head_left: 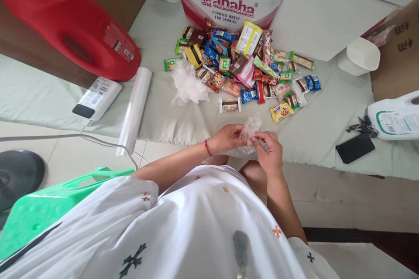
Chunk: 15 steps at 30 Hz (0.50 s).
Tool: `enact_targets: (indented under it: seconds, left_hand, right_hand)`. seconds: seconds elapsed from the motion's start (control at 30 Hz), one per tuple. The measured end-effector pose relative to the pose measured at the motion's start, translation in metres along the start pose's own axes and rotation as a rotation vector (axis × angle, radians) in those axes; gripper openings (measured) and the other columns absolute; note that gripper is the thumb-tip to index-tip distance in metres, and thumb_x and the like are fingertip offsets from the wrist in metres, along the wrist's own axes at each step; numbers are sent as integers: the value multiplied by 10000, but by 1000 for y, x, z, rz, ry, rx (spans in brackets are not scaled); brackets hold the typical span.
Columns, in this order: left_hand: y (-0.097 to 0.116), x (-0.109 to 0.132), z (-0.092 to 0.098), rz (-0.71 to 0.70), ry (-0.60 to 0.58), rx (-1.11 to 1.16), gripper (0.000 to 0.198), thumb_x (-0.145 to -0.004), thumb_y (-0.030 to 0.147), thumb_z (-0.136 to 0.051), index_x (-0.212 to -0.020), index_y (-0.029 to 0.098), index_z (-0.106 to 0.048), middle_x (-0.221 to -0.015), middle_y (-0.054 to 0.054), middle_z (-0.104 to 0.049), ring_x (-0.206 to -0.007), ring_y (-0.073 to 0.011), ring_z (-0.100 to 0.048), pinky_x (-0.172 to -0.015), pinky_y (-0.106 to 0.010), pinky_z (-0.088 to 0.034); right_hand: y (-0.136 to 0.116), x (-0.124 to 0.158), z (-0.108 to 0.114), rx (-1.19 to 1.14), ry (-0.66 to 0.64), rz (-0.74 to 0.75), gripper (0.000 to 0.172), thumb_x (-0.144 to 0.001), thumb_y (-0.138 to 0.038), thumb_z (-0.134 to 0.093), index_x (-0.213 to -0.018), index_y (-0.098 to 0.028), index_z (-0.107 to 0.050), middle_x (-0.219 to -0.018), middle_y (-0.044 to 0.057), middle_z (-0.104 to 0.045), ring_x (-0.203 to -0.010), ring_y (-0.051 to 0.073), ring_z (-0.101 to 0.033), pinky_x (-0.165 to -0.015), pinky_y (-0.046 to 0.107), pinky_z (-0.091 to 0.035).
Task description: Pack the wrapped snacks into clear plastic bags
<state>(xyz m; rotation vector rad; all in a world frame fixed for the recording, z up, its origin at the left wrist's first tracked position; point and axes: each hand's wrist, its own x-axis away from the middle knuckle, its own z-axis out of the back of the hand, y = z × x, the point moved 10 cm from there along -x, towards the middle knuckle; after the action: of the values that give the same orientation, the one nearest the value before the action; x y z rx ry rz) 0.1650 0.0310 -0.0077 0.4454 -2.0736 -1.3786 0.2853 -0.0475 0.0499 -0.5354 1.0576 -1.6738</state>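
Close to the front edge of the cloth-covered surface, a crumpled clear plastic bag (251, 125) is pinched between both of my hands. My left hand (226, 138), with a red string bracelet at the wrist, has its fingers closed on the bag's left side. From the right, my right hand (269, 150) grips the same plastic with thumb and fingertips. Just beyond lies a pile of wrapped snacks (225, 64) in many colours. One small wrapped biscuit (229, 105) rests apart, nearest my hands. A bunch of crumpled clear bags (188, 83) sits left of it.
Behind the snacks stands a Wahaha carton (229, 2). On the left are a red jug (98, 39), a white power bank (97, 98) and a plastic film roll (134, 111). To the right are a white bowl (359, 57), a black phone (355, 148), keys (363, 127) and a white bottle (396, 117).
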Motion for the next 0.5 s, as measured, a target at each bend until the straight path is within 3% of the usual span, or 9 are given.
enact_targets:
  seconds: [0.17, 0.23, 0.3, 0.37, 0.5]
  left_hand:
    - [-12, 4, 22, 33, 99, 247, 539, -659, 576, -907, -793, 153, -600, -688, 26, -619, -657, -111, -600, -679, -259, -476]
    - [-13, 5, 28, 26, 130, 318, 530, -690, 585, -889, -787, 157, -592, -712, 20, -629, -673, -110, -606, -693, -262, -489]
    - [-10, 5, 31, -1, 146, 343, 522, -707, 587, -880, -789, 158, -594, -731, 20, -628, -685, -104, -592, -705, -259, -486]
    - [-3, 5, 30, -63, 139, 286, 493, -738, 577, -865, -784, 152, -618, -734, 17, -623, -698, -99, -568, -722, -254, -467]
    - [15, 6, 16, -185, 26, 113, 417, -807, 534, -828, -770, 144, -689, -845, -35, -662, -810, -135, -595, -806, -286, -455]
  right_hand:
    - [54, 12, 27, -474, 267, -289, 275, -834, -457, -812, -947, -230, -706, -896, 2, -682, -812, 151, -605, -799, 310, -503]
    - [69, 23, 27, -551, 261, -367, 306, -796, -460, -844, -924, -226, -694, -880, -8, -672, -798, 141, -599, -802, 304, -499]
    - [77, 32, 22, -535, 165, -418, 308, -798, -463, -847, -921, -224, -698, -907, 0, -684, -836, 148, -615, -837, 312, -499]
    - [78, 37, 25, -489, 117, -408, 350, -849, -530, -789, -1009, -229, -713, -1034, 39, -711, -972, 183, -642, -901, 339, -504]
    - [69, 22, 46, -442, 195, -293, 675, -881, -720, -644, -1368, -253, -614, -1336, 111, -665, -1241, 243, -593, -1006, 399, -495]
